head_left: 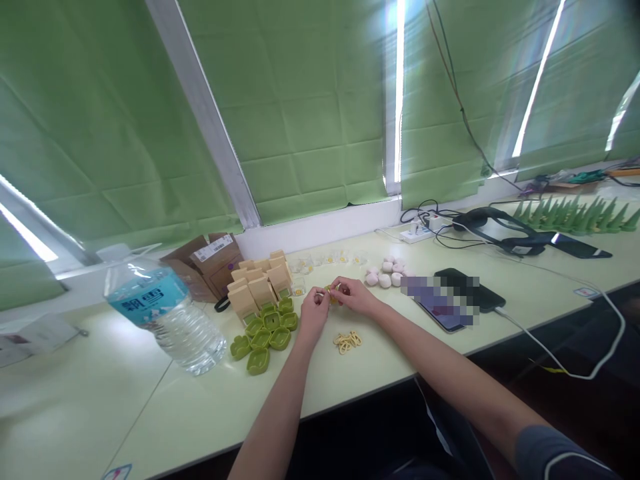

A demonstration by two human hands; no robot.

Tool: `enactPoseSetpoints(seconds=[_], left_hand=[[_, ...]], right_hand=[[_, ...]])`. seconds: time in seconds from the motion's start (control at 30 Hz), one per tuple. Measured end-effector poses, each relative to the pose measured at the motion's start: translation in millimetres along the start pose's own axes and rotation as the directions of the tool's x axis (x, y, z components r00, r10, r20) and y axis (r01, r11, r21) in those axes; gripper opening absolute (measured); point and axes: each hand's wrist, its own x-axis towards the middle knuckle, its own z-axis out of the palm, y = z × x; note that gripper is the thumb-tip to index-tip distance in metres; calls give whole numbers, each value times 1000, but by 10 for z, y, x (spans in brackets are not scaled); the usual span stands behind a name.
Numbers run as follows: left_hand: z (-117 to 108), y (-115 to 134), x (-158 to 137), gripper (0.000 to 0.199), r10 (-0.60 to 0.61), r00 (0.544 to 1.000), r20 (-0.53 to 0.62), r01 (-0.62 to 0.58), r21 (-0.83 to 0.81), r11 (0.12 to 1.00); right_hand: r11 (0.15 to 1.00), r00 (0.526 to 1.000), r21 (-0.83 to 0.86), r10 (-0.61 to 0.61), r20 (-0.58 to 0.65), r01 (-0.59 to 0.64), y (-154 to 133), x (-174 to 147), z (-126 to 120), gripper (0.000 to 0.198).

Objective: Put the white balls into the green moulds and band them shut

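Observation:
My left hand and my right hand meet over the table, with fingers closed around one small yellow-green piece. The fingers hide most of it, so its kind cannot be made out. Left of my left hand lie several green plastic cups, shaped like small bowls. Behind them stand several beige plastic parts in rows. A small pile of pale yellow loops lies in front of my hands. Several clear pieces with yellow centres sit behind, and whitish-pink rounded pieces to the right.
A large water bottle and an opened cardboard box stand at the left. Two phones lie right of my arm, the nearer one beside a dark one with a white cable. Headphones, a power strip and green spiky pieces are farther back.

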Motion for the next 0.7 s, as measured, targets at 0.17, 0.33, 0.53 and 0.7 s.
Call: enactPoseSetpoints(seconds=[0.17, 0.33, 0.53, 0.7], left_hand=[[12, 5, -14, 30, -20, 995, 97, 27, -70, 997], [6, -5, -2, 28, -18, 998, 68, 21, -47, 999], [-4, -16, 11, 24, 11, 1000, -9, -11, -11, 1000], [-37, -132, 53, 23, 26, 998, -55, -20, 108, 994]], right_hand=[[1000, 1000, -5, 3, 1, -3, 0, 1, -14, 25], [1000, 1000, -22, -8, 10, 8, -16, -2, -16, 24], [999, 999, -34, -37, -1, 37, -36, -13, 4, 24], [993, 988, -115, -30, -150, 13, -166, 10, 34, 19]])
